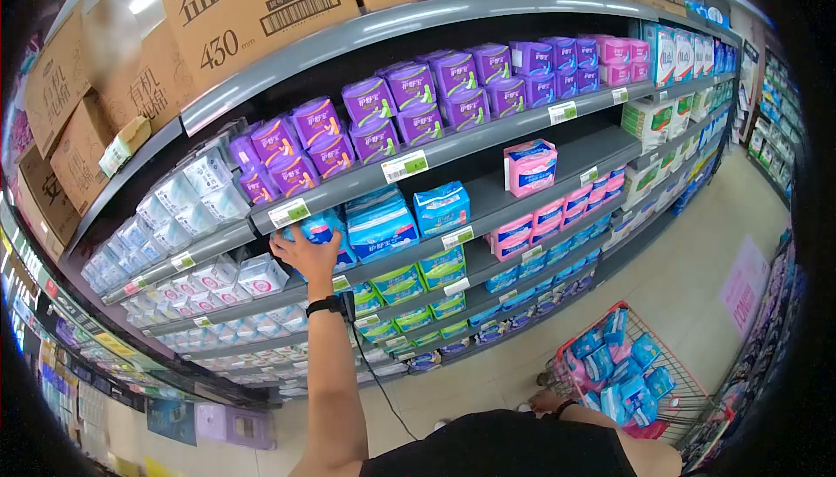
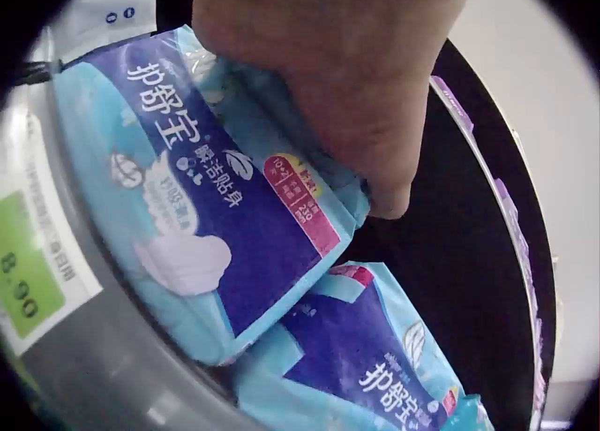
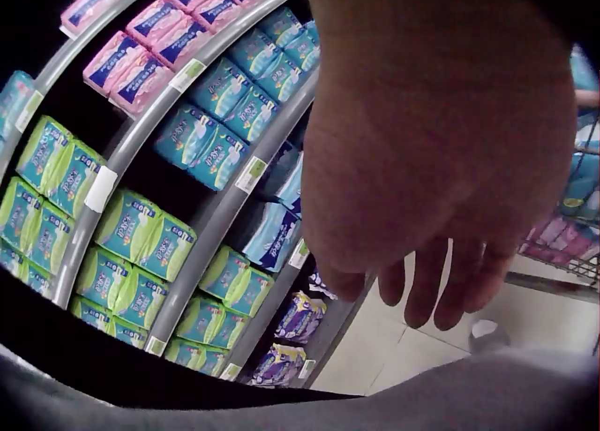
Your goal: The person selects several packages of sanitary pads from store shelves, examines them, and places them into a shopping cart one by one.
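Note:
My left hand [image 1: 306, 252] reaches onto the middle shelf and grips a blue pack of sanitary pads [image 1: 319, 230] from above. In the left wrist view the hand [image 2: 328, 75] spans the back of this pack [image 2: 159, 196], thumb at one end. The pack sits at the shelf's front edge, overlapping a second blue pack [image 2: 356, 356] beside it. More blue packs [image 1: 380, 226] stand to its right. My right hand [image 1: 547, 401] hangs low by the shopping cart, and its fingers [image 3: 427, 286] point loosely down with nothing held in the right wrist view.
A wire shopping cart [image 1: 697, 403] at right holds several blue and pink packs. Purple packs [image 1: 366, 101] line the shelf above; green packs [image 1: 399, 284] are below. A price-tag rail [image 1: 457, 237] runs along the shelf front. Large cardboard boxes [image 1: 252, 7] stand on top.

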Demonstrator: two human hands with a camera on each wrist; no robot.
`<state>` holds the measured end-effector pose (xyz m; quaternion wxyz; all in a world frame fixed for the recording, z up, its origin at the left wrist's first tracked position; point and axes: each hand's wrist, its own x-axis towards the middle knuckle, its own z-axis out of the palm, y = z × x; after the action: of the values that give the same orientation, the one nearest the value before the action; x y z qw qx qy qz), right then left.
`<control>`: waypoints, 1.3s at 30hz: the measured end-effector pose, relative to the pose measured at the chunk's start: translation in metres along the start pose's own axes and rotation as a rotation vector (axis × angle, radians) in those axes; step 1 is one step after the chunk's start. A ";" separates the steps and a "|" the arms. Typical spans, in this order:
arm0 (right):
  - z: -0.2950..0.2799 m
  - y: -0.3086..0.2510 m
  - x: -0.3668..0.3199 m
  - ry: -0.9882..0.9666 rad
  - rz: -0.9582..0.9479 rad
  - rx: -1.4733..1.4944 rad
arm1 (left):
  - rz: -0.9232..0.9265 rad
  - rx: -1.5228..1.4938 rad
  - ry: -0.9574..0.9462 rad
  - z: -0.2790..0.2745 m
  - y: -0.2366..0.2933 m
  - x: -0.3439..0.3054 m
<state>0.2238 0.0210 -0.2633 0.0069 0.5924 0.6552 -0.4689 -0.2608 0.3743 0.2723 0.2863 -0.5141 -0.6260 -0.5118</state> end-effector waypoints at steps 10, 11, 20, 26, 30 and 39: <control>-0.001 0.006 0.019 -0.032 -0.017 0.290 | 0.114 -0.233 0.015 -0.071 0.006 -0.030; -0.003 0.008 0.020 0.005 -0.197 0.064 | 0.077 -0.395 0.001 -0.079 0.000 -0.036; -0.028 0.027 0.048 -0.046 -0.517 -0.239 | -0.942 -2.108 -0.305 -0.143 -0.023 -0.154; -0.130 -0.127 0.058 -0.180 -0.237 1.703 | -0.945 -2.079 -0.622 -0.158 -0.010 -0.204; -0.211 -0.262 0.038 -0.224 -0.374 1.697 | -1.009 -2.101 -0.728 -0.176 0.021 -0.183; -0.226 -0.397 -0.029 -0.461 -0.734 1.256 | -0.259 -1.384 -1.167 -0.131 0.042 -0.211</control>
<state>0.0449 0.1955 0.1203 -0.3512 0.1163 0.4022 -0.8375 -0.1789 0.1759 0.1411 -0.5073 -0.6739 -0.2773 -0.4600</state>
